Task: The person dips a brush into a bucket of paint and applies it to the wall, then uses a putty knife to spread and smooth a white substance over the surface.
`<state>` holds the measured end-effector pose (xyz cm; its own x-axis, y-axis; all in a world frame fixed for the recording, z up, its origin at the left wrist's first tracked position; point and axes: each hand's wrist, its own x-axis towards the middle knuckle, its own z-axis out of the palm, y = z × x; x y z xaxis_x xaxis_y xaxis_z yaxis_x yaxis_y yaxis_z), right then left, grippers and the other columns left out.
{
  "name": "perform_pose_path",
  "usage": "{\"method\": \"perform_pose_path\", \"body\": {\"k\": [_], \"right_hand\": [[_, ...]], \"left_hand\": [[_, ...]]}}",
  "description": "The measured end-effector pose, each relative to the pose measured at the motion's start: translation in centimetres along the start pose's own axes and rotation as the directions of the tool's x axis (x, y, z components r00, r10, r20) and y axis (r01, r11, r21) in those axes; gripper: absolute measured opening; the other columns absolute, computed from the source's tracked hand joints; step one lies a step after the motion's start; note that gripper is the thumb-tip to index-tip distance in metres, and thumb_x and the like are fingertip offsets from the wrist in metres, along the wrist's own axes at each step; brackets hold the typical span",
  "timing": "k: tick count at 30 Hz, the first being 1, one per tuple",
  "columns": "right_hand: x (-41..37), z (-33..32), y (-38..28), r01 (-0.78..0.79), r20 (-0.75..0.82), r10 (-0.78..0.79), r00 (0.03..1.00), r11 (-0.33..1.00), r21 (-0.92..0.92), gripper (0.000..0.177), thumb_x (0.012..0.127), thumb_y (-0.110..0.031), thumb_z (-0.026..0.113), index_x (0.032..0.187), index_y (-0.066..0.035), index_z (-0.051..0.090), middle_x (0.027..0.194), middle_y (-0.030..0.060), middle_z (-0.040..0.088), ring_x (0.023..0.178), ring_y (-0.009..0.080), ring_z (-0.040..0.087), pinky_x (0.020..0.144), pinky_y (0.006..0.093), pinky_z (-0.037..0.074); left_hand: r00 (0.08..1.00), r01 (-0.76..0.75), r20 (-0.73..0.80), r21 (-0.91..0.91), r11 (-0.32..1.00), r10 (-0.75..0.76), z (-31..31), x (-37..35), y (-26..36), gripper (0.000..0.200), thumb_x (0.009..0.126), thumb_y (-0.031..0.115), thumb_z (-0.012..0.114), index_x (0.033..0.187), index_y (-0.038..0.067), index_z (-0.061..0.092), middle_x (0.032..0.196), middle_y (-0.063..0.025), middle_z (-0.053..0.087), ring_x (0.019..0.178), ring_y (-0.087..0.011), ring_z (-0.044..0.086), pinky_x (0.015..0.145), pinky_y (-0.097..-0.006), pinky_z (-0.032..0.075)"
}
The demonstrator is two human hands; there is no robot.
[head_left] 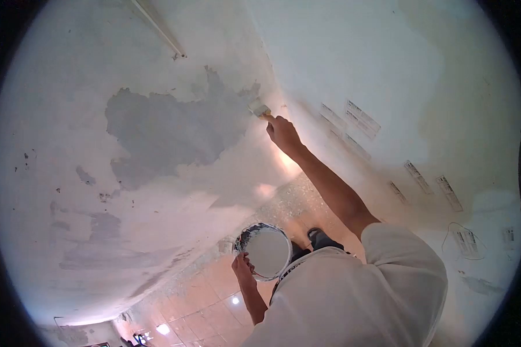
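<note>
Looking down past my pale shirt (353,301), I find its folds hiding part of the legs and most of the left upper arm. Just beside it, my left hand (243,265) has its grip closed at the near-left edge of the round bucket (290,254); the fingertips are hard to make out against the dark smears there. Pale, smooth paint (267,252) lies inside. The tip of one dark shoe (315,232) shows on the tiled floor (198,289).

Farther out, my right hand (284,134) has its grip clenched around the handle of the brush (260,109), whose bristles meet the wall (173,202) at the right end of the grey patch (176,130). Printed labels (363,118) run slantwise on the adjoining wall (388,52), their lettering too small to read.

The right arm reaches up and out, nearly straight, palm turned from me; the left is held low by the body. At the dim far end, cut off by the lens edge, sit some dark items (138,340), perhaps tools.
</note>
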<state>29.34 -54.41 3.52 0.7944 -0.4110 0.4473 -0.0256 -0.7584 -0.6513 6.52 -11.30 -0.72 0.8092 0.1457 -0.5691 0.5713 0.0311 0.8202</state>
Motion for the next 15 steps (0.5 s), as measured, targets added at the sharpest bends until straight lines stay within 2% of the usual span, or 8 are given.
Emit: {"method": "perform_pose_path", "body": {"k": [1, 3, 4, 7, 10, 12, 13, 15], "right_hand": [[-0.1, -1.4, -1.5, 0.003, 0.001, -0.003, 1.0, 1.0, 0.002, 0.044, 0.098, -0.01, 0.065, 0.142, -0.014, 0.064, 0.096, 0.0191, 0.065, 0.079, 0.0394, 0.07, 0.071, 0.0496, 0.058], [0.3, -3.9, -4.0, 0.067, -0.145, -0.048, 0.988, 0.99, 0.123, 0.043, 0.099, -0.011, 0.064, 0.142, -0.014, 0.064, 0.095, 0.0198, 0.064, 0.078, 0.0391, 0.069, 0.071, 0.0503, 0.058], [1.0, -3.4, -4.2, 0.068, -0.147, -0.049, 0.988, 0.99, 0.127, 0.043, 0.099, -0.011, 0.064, 0.142, -0.014, 0.064, 0.095, 0.0198, 0.064, 0.078, 0.0391, 0.069, 0.071, 0.0503, 0.058], [2.1, -1.5, -3.4, 0.031, -0.128, -0.024, 0.992, 0.998, 0.053, 0.042, 0.099, -0.01, 0.064, 0.14, -0.014, 0.065, 0.091, 0.0189, 0.064, 0.079, 0.0379, 0.07, 0.072, 0.0496, 0.059], [1.2, 2.1, -0.3, 0.045, -0.09, -0.049, 0.995, 0.998, -0.039, 0.043, 0.101, -0.018, 0.066, 0.143, -0.01, 0.059, 0.09, 0.0183, 0.065, 0.078, 0.0401, 0.072, 0.068, 0.0503, 0.061], [-1.9, 4.3, 3.6, -0.069, 0.094, 0.084, 0.992, 0.986, -0.153, 0.038, 0.098, -0.017, 0.066, 0.135, -0.008, 0.062, 0.095, 0.0215, 0.069, 0.083, 0.0403, 0.074, 0.073, 0.0514, 0.062], [-3.2, 5.1, 5.7, -0.066, 0.096, 0.081, 0.992, 0.986, -0.155, 0.038, 0.098, -0.017, 0.066, 0.135, -0.008, 0.062, 0.095, 0.0215, 0.069, 0.083, 0.0403, 0.074, 0.073, 0.0514, 0.062], [-3.8, 6.1, 8.2, -0.062, 0.241, 0.108, 0.965, 0.98, -0.19, 0.032, 0.096, -0.016, 0.066, 0.126, -0.006, 0.065, 0.097, 0.0253, 0.072, 0.087, 0.0418, 0.074, 0.077, 0.0535, 0.062]], "left_hand": [[1.0, -0.001, -0.002, -0.003, 1.0, 0.001, -0.1, 0.1, -0.3, 0.028, 0.105, 0.029, 0.062, 0.098, 0.002, 0.067, 0.067, 0.0064, 0.04, 0.053, -0.0039, 0.036, 0.047, -0.0236, 0.028], [0.999, -0.022, 0.025, -0.022, 1.0, 0.023, 0.0, 0.3, -0.7, 0.026, 0.105, 0.027, 0.061, 0.097, 0.002, 0.066, 0.066, 0.0062, 0.04, 0.053, -0.004, 0.036, 0.047, -0.0237, 0.028], [0.999, -0.026, 0.023, -0.022, 0.999, 0.026, 0.1, 0.2, -0.8, 0.026, 0.105, 0.027, 0.061, 0.097, 0.002, 0.066, 0.066, 0.0062, 0.04, 0.053, -0.004, 0.036, 0.047, -0.0237, 0.028], [1.0, -0.013, 0.007, 0.003, 1.0, 0.013, 0.7, -0.4, -0.8, 0.026, 0.104, 0.026, 0.061, 0.097, 0.002, 0.067, 0.067, 0.0066, 0.04, 0.053, -0.004, 0.035, 0.047, -0.024, 0.028], [0.999, -0.033, -0.038, 0.023, 0.999, 0.034, 1.2, -0.4, -0.8, 0.027, 0.104, 0.027, 0.061, 0.097, 0.002, 0.067, 0.067, 0.0068, 0.04, 0.053, -0.0043, 0.036, 0.048, -0.0247, 0.029], [1.0, -0.027, 0.011, -0.018, 0.999, 0.027, 0.1, -0.6, -2.0, 0.028, 0.104, 0.027, 0.061, 0.098, 0.001, 0.068, 0.068, 0.0063, 0.04, 0.053, -0.0052, 0.037, 0.048, -0.0254, 0.03], [1.0, -0.025, 0.01, -0.022, 0.999, 0.025, 0.0, -1.0, -2.5, 0.028, 0.104, 0.027, 0.061, 0.098, 0.001, 0.068, 0.068, 0.0063, 0.04, 0.053, -0.0052, 0.037, 0.048, -0.0254, 0.03], [0.997, -0.071, 0.017, -0.015, 0.997, 0.072, -0.1, -1.1, -2.3, 0.028, 0.104, 0.028, 0.061, 0.098, 0.001, 0.068, 0.068, 0.0056, 0.04, 0.053, -0.0058, 0.037, 0.048, -0.0254, 0.031]]}}
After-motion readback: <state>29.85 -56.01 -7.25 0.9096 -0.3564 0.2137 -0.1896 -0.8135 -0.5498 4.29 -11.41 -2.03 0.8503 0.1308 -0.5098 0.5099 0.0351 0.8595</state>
